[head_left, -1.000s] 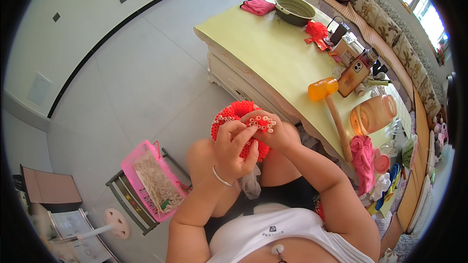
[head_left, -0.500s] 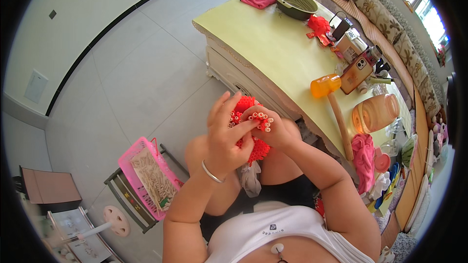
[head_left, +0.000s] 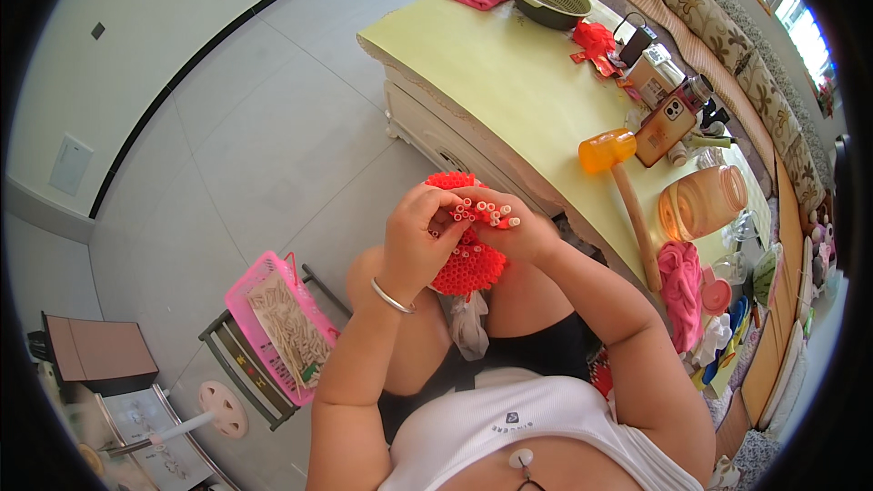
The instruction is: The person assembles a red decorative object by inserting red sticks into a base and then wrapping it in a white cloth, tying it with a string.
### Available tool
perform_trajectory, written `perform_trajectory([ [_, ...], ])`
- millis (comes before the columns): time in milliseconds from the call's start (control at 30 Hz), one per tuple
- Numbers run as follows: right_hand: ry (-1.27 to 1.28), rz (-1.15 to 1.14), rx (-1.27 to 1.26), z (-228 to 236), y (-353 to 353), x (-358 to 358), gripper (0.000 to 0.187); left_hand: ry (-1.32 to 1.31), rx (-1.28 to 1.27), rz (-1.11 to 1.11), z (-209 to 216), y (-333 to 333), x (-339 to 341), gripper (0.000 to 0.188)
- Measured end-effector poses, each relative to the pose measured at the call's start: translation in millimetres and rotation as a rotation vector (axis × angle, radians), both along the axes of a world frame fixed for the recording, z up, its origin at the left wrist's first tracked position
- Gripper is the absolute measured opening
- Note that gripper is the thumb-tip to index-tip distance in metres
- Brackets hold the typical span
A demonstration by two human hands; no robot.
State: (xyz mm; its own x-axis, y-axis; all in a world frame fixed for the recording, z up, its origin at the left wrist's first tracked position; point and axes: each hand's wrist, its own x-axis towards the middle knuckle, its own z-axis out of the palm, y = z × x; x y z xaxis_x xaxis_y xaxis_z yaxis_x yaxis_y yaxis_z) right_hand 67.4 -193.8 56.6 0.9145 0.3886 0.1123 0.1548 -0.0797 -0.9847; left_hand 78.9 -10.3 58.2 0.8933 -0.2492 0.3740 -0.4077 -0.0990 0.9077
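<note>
A large round cluster of red tubes (head_left: 466,267) rests between my thighs, its open tube ends facing up. Over its top, my right hand (head_left: 520,235) is closed around a small bunch of red tubes with pale tips (head_left: 486,213), which fan out past the fingers. My left hand (head_left: 416,236), with a silver bangle at the wrist, meets the bunch from the left. Its thumb and forefinger are pinched together at the tube ends; what lies between them is too small to make out. Below the cluster hangs a greyish plastic bag (head_left: 469,325).
To the left, a pink basket (head_left: 238,284) of short pale sticks sits on a folding stool (head_left: 238,371). The yellow-topped table (head_left: 473,64) at right carries an orange-headed mallet (head_left: 632,218), a phone (head_left: 666,130), an orange jar (head_left: 705,204), a pink cloth (head_left: 680,284) and a green colander (head_left: 551,2).
My left hand's raised, spread fingers have come down into a pinch at the tubes. The right hand has shifted slightly right, and more of the red cluster shows below.
</note>
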Motion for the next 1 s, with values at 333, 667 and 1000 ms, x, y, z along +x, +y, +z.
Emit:
perform_trajectory([
  [333,0.006,0.033,0.013,5.3,3.5,-1.3,0.064,-0.332,0.196,0.201,-9.9,-8.6,-5.0,0.027],
  [667,0.014,0.050,0.001,0.0,-3.8,5.6,0.059,-0.189,0.151,0.130,-8.7,-1.6,2.4,0.019],
  [1000,0.004,-0.014,0.097,4.6,6.2,12.8,0.039,-0.012,-0.030,-0.085,6.8,7.7,18.8,0.023],
])
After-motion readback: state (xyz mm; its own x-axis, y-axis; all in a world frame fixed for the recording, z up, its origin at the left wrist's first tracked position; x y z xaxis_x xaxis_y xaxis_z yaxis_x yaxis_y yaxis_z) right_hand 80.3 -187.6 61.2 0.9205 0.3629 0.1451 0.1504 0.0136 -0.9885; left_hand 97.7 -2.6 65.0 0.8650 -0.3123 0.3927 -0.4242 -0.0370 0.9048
